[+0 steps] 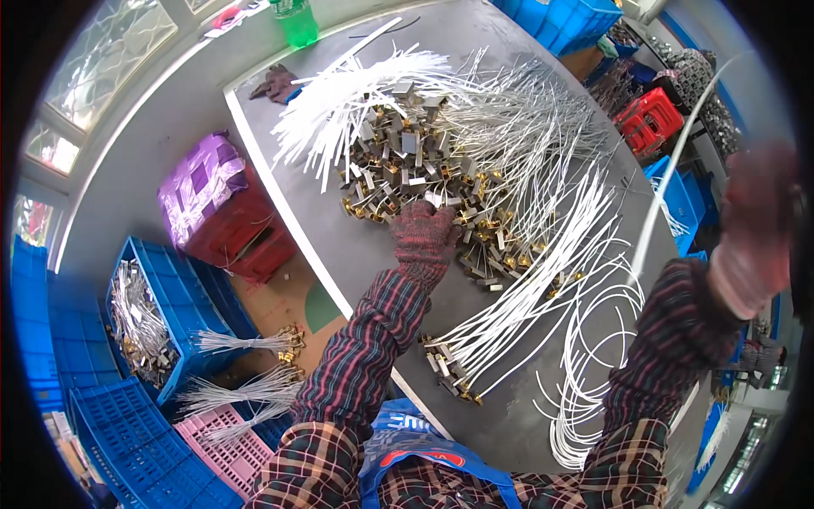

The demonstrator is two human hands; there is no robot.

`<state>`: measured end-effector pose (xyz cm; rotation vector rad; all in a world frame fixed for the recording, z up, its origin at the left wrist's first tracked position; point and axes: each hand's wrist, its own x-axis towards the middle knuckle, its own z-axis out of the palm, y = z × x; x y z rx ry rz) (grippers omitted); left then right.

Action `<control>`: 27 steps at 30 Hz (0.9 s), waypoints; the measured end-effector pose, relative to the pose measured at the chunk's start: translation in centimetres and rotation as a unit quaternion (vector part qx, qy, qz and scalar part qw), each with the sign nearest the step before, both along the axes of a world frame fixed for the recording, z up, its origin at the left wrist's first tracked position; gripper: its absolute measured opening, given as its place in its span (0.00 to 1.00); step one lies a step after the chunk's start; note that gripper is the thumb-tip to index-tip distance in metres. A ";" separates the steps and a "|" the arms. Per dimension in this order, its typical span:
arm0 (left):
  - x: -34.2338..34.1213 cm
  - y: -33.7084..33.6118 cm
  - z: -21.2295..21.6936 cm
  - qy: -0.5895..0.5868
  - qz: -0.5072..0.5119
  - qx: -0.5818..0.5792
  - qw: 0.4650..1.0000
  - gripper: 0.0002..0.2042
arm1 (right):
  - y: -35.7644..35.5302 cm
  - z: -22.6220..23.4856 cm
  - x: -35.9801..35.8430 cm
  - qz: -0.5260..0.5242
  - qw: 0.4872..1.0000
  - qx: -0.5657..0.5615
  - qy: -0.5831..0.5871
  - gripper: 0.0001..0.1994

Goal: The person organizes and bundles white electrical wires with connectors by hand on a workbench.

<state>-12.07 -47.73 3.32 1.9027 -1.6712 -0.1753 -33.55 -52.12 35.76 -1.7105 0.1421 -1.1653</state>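
Note:
A large pile of small grey metal blocks with brass-coloured fittings lies on the dark table, with white wires trailing from it. At the pile's near edge is my left hand, in a dark red knit glove. Its fingers are curled in among the blocks, and what they grip is hidden. My right hand, gloved too, is raised beyond the table's right side and smeared by motion; its fingers cannot be made out. A long white strand arcs up beside it. Nearer me lies a bundle of white wires with block ends.
The grey table has a pale rim. A green bottle and a dark glove are at the far left. Left stand a purple-wrapped red stool and a blue crate of wired parts. A red crate is at right.

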 end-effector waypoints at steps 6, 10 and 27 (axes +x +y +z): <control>3.2 1.9 -0.6 0.042 -0.034 -0.032 0.998 0.13 | 3.8 -16.1 3.6 -0.229 0.896 0.319 0.208 0.16; 2.6 4.6 -0.9 0.109 -0.022 -0.081 0.991 0.10 | 7.0 -25.7 3.7 -0.053 0.822 0.511 0.245 0.12; 2.6 8.2 -3.3 0.496 0.049 0.015 0.867 0.13 | 9.3 -29.0 8.5 -0.051 0.815 0.498 0.291 0.11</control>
